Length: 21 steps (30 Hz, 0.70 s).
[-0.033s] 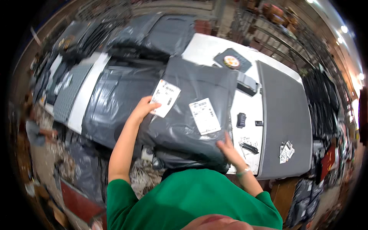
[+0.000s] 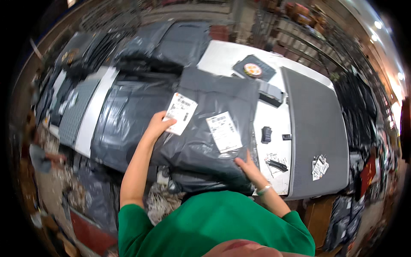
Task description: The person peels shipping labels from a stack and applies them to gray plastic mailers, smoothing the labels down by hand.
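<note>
My left hand [image 2: 159,124] pinches a white printed shipping label [image 2: 182,113] by its lower left edge, thumb on top. The label lies over a large dark grey plastic-wrapped parcel [image 2: 201,92]; I cannot tell whether it touches the film. To its right, a second shipping label [image 2: 224,132] rests flat on the same parcel. My right hand [image 2: 250,169] touches the parcel's near right side, just below the second label. Its thumb stands apart from the outstretched fingers and it holds nothing.
Another wrapped parcel [image 2: 128,111] lies at left on the white table [image 2: 214,53]. Right of mine are a grey-black box [image 2: 270,93], a small black device [image 2: 266,134] and a black cutter [image 2: 277,165]. Beyond lies a grey mat [image 2: 317,128] with loose labels [image 2: 319,167]. A person [image 2: 41,158] is far left.
The whole view has shifted slightly. Both hands and the labels keep nearly the same places on the parcel.
</note>
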### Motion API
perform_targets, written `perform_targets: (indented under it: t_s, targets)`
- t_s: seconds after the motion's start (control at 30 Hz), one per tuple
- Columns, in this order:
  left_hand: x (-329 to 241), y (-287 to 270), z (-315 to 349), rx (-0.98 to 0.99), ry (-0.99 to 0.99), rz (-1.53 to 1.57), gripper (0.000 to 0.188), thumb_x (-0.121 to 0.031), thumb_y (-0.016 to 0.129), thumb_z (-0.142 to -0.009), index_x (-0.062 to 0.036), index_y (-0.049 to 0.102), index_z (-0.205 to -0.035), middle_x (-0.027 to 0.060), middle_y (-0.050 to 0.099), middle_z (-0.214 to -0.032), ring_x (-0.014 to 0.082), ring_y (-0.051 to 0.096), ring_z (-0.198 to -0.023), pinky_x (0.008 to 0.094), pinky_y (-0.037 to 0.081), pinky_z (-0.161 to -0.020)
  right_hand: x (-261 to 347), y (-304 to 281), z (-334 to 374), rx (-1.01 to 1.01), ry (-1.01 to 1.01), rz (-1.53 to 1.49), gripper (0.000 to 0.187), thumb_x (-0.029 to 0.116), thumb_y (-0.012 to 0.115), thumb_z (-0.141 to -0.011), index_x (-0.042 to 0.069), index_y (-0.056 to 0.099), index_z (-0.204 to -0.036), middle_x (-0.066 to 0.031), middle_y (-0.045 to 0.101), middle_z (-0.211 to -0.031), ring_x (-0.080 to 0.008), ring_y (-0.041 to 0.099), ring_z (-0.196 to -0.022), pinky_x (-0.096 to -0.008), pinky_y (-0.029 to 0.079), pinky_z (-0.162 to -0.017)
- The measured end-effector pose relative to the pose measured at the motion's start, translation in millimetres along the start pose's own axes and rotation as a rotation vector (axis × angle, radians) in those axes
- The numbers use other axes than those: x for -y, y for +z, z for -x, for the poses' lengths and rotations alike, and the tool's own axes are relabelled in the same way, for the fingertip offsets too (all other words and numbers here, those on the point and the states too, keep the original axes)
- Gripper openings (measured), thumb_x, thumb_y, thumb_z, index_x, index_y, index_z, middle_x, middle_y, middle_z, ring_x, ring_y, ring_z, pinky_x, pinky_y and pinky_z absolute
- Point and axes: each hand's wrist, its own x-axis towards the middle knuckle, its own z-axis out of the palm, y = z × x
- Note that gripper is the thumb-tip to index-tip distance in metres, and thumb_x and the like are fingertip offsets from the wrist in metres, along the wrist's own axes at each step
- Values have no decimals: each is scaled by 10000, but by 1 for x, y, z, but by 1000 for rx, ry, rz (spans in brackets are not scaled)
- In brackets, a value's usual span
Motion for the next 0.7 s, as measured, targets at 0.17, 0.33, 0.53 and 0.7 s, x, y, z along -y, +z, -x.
perform_targets:
  t_s: [0.17, 0.33, 0.53, 0.7]
  targets:
    - [-133, 48, 28, -55, 284, -233, 214, -24, 609, -717, 35, 603, -923, 71, 631, -831, 103, 573, -743, 227, 443, -671, 1, 11, 18, -127, -262, -575, 807, 237, 646, -750, -40, 146, -1319, -147, 355, -1253, -205, 349, -1142, -308, 261, -974]
    - [-253, 116, 14, 171, 571, -270, 196, -39, 630, -727, 20, 587, -909, 43, 614, -859, 88, 555, -786, 239, 441, -706, -21, -29, 3, -690, -674, -529, 954, 365, 656, -707, -65, 69, -1325, -177, 249, -1320, -260, 271, -1204, -362, 209, -1008]
    - [-260, 124, -5, -18, 631, 301, 220, -84, 572, -802, -6, 528, -1003, 78, 617, -934, 154, 602, -837, 270, 510, -666, 199, -217, -124, -865, -1230, -426, 613, 175, 476, -865, -55, 139, -1322, -169, 281, -1319, -226, 312, -1199, -313, 270, -984]
    - [-180, 155, -31, 232, 289, 400, 265, -134, 496, -855, -12, 451, -1086, 87, 591, -971, 142, 592, -840, 261, 532, -599, 307, -416, -232, -1316, -657, 380, 643, 359, 547, -805, -54, 314, -1241, -219, 474, -1173, -318, 491, -1041, -350, 362, -891]
